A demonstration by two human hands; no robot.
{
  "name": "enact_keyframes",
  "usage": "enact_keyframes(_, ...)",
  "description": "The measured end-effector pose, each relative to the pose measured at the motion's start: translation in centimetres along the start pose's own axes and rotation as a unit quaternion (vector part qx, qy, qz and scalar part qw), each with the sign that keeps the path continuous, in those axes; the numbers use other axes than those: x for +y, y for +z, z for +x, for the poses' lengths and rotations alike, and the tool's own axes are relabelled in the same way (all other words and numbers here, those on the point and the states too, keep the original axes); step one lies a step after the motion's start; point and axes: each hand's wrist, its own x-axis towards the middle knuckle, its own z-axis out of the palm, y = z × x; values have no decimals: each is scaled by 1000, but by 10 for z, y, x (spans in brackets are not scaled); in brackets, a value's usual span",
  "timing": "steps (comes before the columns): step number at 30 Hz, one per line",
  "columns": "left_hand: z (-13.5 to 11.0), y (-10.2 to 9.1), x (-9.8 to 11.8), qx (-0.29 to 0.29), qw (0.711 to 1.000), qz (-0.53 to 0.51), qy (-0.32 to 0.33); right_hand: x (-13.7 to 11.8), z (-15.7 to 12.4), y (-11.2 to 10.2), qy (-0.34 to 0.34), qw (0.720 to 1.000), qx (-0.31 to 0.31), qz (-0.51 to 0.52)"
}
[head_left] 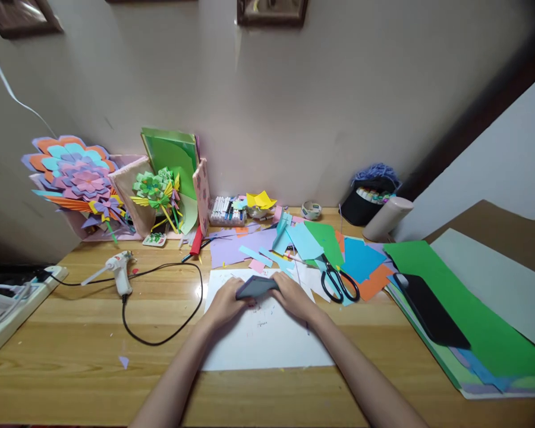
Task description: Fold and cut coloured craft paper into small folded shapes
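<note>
Between my two hands is a small folded grey-purple paper [257, 287], tilted above a white sheet [267, 348] marked with small stains. My left hand [228, 301] is closed on the paper's left end, and my right hand [290, 294] grips its right end. The undersides of both hands and some of the fingertips are hidden. Just right of my right hand, black-handled scissors [337, 282] lie on top of paper scraps. A light-blue paper piece [307, 241] and a purple sheet [227, 249] lie beyond the white sheet.
On the left, a white glue gun [121, 276] trails a black cable to a power strip [27, 309]. Paper flowers [82, 172] and a box of markers [227, 209] line the wall. At right, a black phone [432, 312] rests on green paper [477, 315].
</note>
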Motion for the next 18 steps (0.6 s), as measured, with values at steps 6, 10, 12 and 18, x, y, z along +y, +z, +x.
enact_keyframes(6, -1, -16, -6, 50, 998, 6, 42, 14, 3, -8, 38, 993, 8, 109)
enact_keyframes(10, 6, -36, -21, 348, 936, -38, -40, 12, 42, -17, 133, 928, 109, 331)
enact_keyframes(12, 8, -40, -30, 405, 909, -60, -82, 2, 78, -17, 165, 866, 137, 452)
enact_keyframes(18, 10, -28, -44, 360, 924, -92, -93, -40, 211, 6, 218, 772, 112, 586)
